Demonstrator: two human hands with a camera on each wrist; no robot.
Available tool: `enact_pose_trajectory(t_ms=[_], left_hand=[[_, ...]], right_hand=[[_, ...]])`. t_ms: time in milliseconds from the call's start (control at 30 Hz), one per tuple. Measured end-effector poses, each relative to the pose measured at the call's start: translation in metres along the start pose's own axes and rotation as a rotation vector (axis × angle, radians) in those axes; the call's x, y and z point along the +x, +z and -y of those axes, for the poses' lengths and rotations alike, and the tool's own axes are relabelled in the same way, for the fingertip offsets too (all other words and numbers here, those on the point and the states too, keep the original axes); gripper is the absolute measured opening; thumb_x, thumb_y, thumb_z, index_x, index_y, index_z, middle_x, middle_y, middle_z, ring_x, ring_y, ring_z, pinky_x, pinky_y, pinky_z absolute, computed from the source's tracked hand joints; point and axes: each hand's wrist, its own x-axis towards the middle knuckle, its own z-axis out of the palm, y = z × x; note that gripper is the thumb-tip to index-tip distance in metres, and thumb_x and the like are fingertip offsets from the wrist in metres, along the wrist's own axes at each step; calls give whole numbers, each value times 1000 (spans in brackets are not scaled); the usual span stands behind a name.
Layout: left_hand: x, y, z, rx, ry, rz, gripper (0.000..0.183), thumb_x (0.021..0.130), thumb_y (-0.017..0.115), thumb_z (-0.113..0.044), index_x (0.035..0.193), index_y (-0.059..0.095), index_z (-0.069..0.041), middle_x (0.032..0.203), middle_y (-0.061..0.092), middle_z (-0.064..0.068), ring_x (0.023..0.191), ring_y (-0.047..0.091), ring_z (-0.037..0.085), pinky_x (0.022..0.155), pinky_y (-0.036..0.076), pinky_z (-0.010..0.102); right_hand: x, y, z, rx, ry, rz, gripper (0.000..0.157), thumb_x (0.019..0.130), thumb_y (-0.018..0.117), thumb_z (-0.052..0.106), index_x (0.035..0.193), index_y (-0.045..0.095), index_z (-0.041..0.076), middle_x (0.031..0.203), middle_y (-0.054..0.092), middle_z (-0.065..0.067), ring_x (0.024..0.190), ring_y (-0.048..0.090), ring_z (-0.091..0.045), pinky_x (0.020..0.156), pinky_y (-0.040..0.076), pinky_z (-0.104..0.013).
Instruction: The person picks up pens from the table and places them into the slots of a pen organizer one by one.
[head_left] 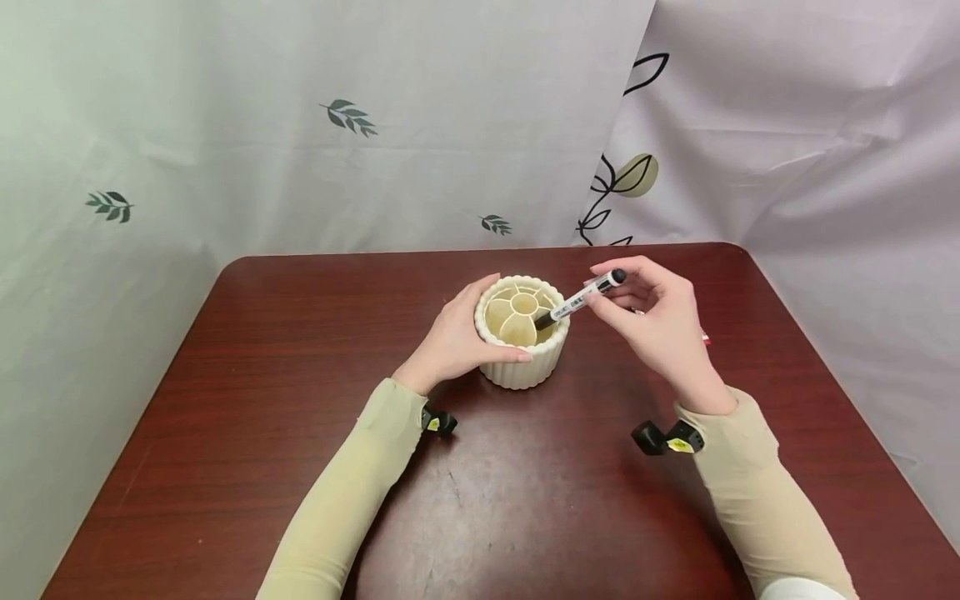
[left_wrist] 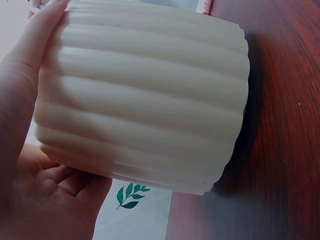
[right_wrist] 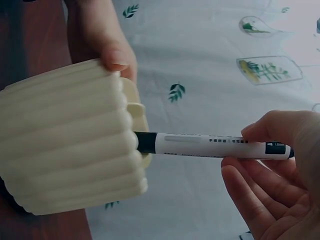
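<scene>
A cream, ribbed pen holder (head_left: 521, 367) with a scalloped rim and several inner compartments stands on the table. My left hand (head_left: 455, 340) grips it from the left, thumb across the near side just under the rim and fingers round the far side. Between thumb and fingertips my right hand (head_left: 660, 321) pinches a white marker (right_wrist: 200, 145) with black ends. The marker slants down to the left, its lower black end inside the holder's right-hand compartment. In the right wrist view that black end passes behind the rim.
The dark red wooden table (head_left: 300, 367) reaches back to a pale curtain (head_left: 420, 125) with leaf prints. A small red and white thing (head_left: 706, 337) shows just beyond the right hand, mostly hidden by it. Black wrist cameras (head_left: 667, 437) sit on both sleeves.
</scene>
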Motion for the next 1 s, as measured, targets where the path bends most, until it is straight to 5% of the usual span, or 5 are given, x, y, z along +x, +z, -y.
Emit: enact_pose_trajectory(t_ms=[267, 567, 1000], left_hand=[[0, 0, 0, 5, -4, 8, 120, 58, 94, -61, 155, 40, -17, 148, 49, -6, 131, 47, 13, 114, 27, 48], [0, 0, -1, 4, -2, 7, 119, 59, 93, -63, 155, 40, -18, 148, 49, -7, 129, 47, 12, 112, 30, 46], [-1, -1, -1, -2, 0, 9, 120, 59, 95, -58, 156, 39, -14, 150, 48, -6, 133, 46, 15, 115, 25, 48]], right_hand=[[-1, 14, 23, -26, 16, 67, 28, 86, 77, -6, 114, 71, -4, 95, 73, -14, 79, 69, -16, 75, 57, -22], [1, 16, 19, -25, 28, 122, 27, 90, 75, -3, 116, 70, -2, 103, 73, -19, 88, 72, -20, 78, 57, -24], [-4, -6, 23, -99, 18, 26, 23, 92, 75, 4, 114, 72, -1, 101, 74, -13, 87, 71, -11, 76, 54, -20]])
